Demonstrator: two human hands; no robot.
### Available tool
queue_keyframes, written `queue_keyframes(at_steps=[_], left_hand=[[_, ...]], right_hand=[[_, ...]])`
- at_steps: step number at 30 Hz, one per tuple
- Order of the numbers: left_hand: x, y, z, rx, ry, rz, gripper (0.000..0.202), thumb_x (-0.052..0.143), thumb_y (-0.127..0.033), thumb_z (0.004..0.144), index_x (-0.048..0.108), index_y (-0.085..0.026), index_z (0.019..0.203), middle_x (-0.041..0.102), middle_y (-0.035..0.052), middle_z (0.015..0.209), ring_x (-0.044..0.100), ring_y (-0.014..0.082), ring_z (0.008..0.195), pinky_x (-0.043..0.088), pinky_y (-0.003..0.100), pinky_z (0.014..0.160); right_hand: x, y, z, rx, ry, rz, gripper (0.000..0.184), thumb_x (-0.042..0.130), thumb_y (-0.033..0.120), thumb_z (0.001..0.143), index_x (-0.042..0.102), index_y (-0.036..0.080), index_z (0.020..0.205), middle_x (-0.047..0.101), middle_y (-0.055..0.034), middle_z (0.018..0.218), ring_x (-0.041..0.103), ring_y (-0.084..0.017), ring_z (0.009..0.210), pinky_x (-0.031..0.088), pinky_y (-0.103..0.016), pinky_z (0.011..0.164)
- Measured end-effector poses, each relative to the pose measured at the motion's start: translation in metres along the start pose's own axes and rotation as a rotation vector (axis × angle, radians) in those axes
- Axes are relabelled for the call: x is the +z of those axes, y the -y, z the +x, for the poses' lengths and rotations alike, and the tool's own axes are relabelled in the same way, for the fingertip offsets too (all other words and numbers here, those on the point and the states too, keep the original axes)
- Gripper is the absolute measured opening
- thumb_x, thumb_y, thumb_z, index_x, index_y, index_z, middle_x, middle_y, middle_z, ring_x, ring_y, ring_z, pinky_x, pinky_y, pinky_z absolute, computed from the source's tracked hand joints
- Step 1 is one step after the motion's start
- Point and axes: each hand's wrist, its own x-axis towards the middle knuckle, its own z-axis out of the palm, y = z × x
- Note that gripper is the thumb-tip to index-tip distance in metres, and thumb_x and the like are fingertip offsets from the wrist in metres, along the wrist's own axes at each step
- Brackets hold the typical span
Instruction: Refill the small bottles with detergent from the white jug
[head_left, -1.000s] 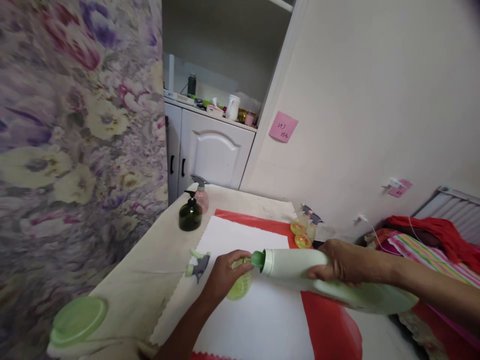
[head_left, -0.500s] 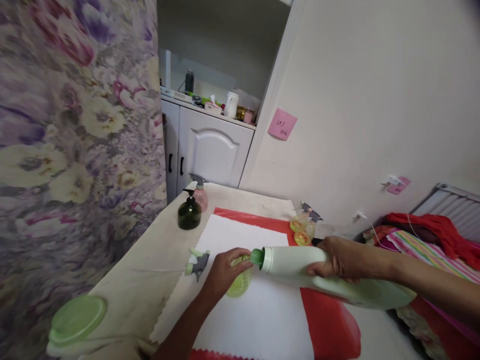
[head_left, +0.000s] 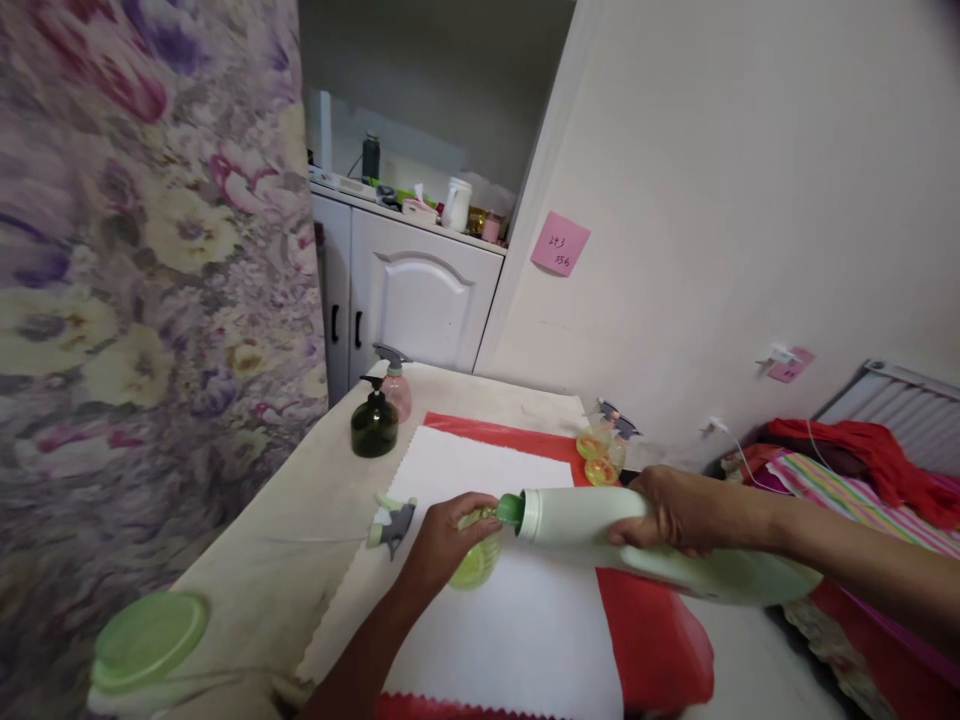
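Observation:
My left hand [head_left: 448, 540] is closed round the neck of a yellow-green clear spray bottle [head_left: 475, 568], which stands on the white cloth [head_left: 525, 640]. A large pale green detergent bottle [head_left: 577, 515] lies tipped nearly level in my right hand [head_left: 667, 512], its handle gripped. The green spout [head_left: 511, 511] of that bottle is at the small bottle's mouth; my fingers partly hide the meeting point, and I cannot tell whether liquid flows. Left of my left hand, a grey and green spray head [head_left: 393, 525] rests on the cloth, its thin tube pointing left.
A dark green pump bottle [head_left: 374, 425] and a pink spray bottle [head_left: 397, 394] stand at the back left. Several yellowish spray bottles [head_left: 602, 465] are at the back right. A green-lidded container [head_left: 150, 645] is near left. Red cloth [head_left: 656, 640] lies under the white one.
The view has shifted slightly. Both hands, the tipped detergent bottle and the spray bottle keep nearly the same pose.

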Motion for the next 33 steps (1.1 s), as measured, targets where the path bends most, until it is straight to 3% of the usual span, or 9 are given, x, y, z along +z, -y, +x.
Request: queue_keyframes(at_steps=[15,22,33], left_hand=[[-0.001,-0.001,0.001,0.012,-0.006,0.013,0.018,0.067,-0.035,0.074,0.072,-0.025,0.088,0.075,-0.0009,0.092,0.067,0.0214,0.092,0.047,0.031,0.086],[-0.001,0.001,0.001,0.014,-0.002,0.003,0.021,0.067,-0.038,0.074,0.072,-0.024,0.089,0.075,-0.0004,0.092,0.067,0.0217,0.092,0.047,0.031,0.086],[0.000,0.001,0.002,0.000,0.003,0.008,0.024,0.065,-0.040,0.075,0.071,-0.023,0.091,0.075,0.0016,0.095,0.066,0.0224,0.094,0.048,0.032,0.088]], right_hand=[[-0.001,-0.004,0.001,-0.023,0.004,-0.009,0.056,0.056,0.072,0.073,0.056,0.017,0.063,0.050,0.0026,0.045,0.045,-0.009,0.037,0.034,-0.020,0.036],[0.001,-0.009,0.003,-0.030,0.001,-0.023,0.059,0.052,0.073,0.075,0.061,0.015,0.073,0.053,0.0024,0.047,0.047,-0.009,0.037,0.035,-0.020,0.036],[-0.001,0.001,0.000,-0.008,0.000,-0.042,0.059,0.053,0.075,0.073,0.054,0.017,0.064,0.051,0.0017,0.046,0.046,-0.009,0.036,0.033,-0.020,0.035]])
